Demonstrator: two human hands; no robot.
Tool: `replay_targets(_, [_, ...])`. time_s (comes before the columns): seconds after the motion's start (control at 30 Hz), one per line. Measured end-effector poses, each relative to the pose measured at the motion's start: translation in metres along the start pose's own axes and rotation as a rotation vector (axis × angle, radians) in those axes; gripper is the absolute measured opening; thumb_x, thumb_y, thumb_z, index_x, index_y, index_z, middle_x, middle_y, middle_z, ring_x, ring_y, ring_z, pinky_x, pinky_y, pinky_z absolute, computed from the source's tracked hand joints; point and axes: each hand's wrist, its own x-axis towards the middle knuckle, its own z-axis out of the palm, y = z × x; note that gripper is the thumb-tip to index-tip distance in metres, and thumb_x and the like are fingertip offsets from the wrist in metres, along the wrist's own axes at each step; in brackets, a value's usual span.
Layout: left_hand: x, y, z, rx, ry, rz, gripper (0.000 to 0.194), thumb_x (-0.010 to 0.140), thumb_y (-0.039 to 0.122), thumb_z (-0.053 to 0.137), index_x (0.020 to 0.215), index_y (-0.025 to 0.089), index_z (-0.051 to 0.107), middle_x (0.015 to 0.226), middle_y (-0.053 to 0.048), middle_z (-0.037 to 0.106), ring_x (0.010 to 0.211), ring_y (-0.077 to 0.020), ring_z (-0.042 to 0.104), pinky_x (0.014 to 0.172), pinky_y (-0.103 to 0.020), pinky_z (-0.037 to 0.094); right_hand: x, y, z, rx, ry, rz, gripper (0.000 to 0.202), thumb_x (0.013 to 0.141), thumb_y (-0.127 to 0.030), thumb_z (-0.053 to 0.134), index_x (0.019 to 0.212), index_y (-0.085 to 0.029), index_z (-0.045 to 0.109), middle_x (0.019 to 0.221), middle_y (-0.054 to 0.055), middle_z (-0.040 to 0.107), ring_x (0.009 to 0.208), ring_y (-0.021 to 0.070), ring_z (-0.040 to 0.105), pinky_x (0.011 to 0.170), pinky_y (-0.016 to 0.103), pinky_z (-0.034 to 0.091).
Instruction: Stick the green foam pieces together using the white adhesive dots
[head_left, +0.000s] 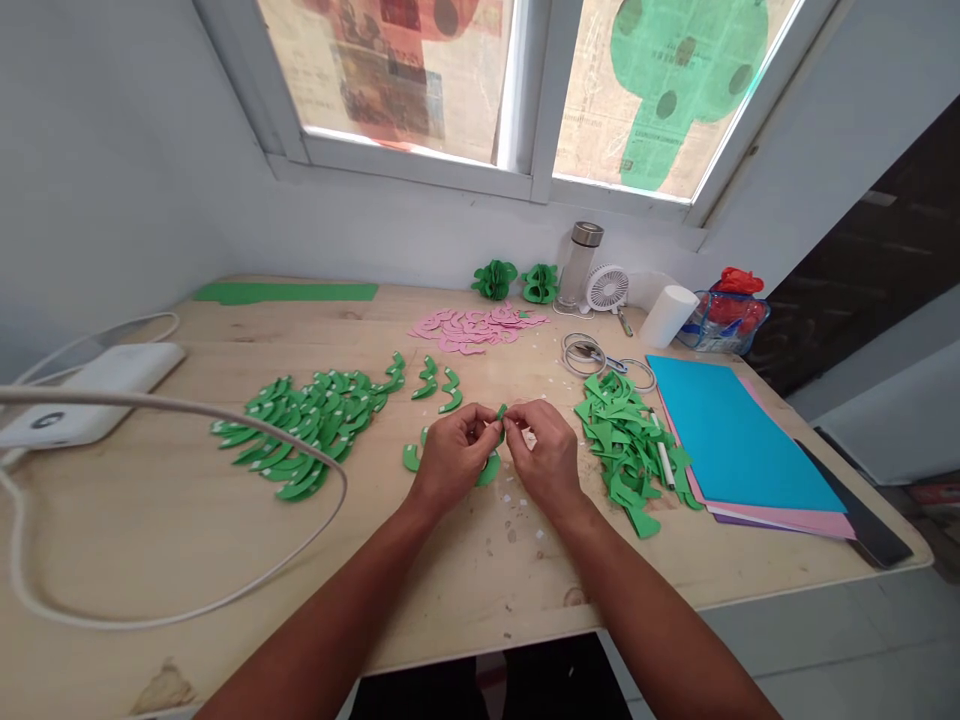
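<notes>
Your left fingers [489,432] and right fingers [517,437] pinch a green piece [501,411] at your twelve o'clock — likely light, bendy, easily creased, so hold its edges.

White wall [337,232] beneath papered window [546,95]

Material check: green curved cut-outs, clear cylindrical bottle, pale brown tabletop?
Green curved cut-outs: matt sheet, perhaps thick paper or thin foam; even colour, crisp edges.
Clear cylindrical bottle: glass or plastic, can't tell; see-through wall. Its silver-grey lid looks metallic.
Pale brown tabletop: wood or wood-look laminate; knot-like marks.
</notes>
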Motion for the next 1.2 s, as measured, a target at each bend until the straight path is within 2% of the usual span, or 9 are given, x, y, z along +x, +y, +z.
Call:
replay_targets(0.23, [-0.0002,0.0016,-0.0024,0.161,0.006,0.064,0.015,0.076,0.03,0.055,0.071,0.017,0.059,0.05,0.007,0.044,0.045,-0.0076,0.036,0.044,-0.019,0.029,-0.0015,0.0045,0.0012,-0.203,-0.003,-0.13,0.014,0.088,-0.019,0.05,0.082,-0.017,0.063,0.077,0.006,0.067,0.079,0.018,0.059,0.072,0.029,0.042])
replay_targets(0.5, [-0.001,0.0002,-0.0017,0.308,0.024,0.138,0.016,0.076,0.03,0.052,0.07,0.017,0.059,0.049,0.006,0.043,0.046,-0.0094,0.039,0.046,-0.02,0.029,-0.0016,0.0052,0.0012,-0.363,-0.031,-0.181,0.02,0.089,-0.021,0.048,0.075,-0.018,0.063,0.07,0.005,0.066,0.072,0.0171,0.058,0.069,0.028,0.039])
replay_targets(1.03, [-0.0012,0.0031,-0.0012,0.36,0.012,0.128,0.017,0.075,0.029,0.051,0.068,0.017,0.06,0.048,0.005,0.045,0.046,-0.0102,0.04,0.046,-0.021,0.03,-0.0029,0.0059,0.0047,-0.419,-0.001,-0.16,0.016,0.083,-0.016,0.051,0.07,-0.018,0.06,0.066,0.003,0.063,0.067,0.017,0.056,0.064,0.028,0.035])
replay_targets(1.2, [-0.0005,0.0032,-0.002,0.302,0.016,0.099,0.016,0.074,0.03,0.052,0.067,0.017,0.059,0.046,0.006,0.042,0.043,-0.0092,0.038,0.044,-0.021,0.029,-0.0033,0.0087,0.0061,-0.353,0.0,-0.12,0.013,0.083,-0.015,0.051,0.073,-0.018,0.06,0.07,0.004,0.064,0.071,0.0169,0.057,0.066,0.027,0.038])
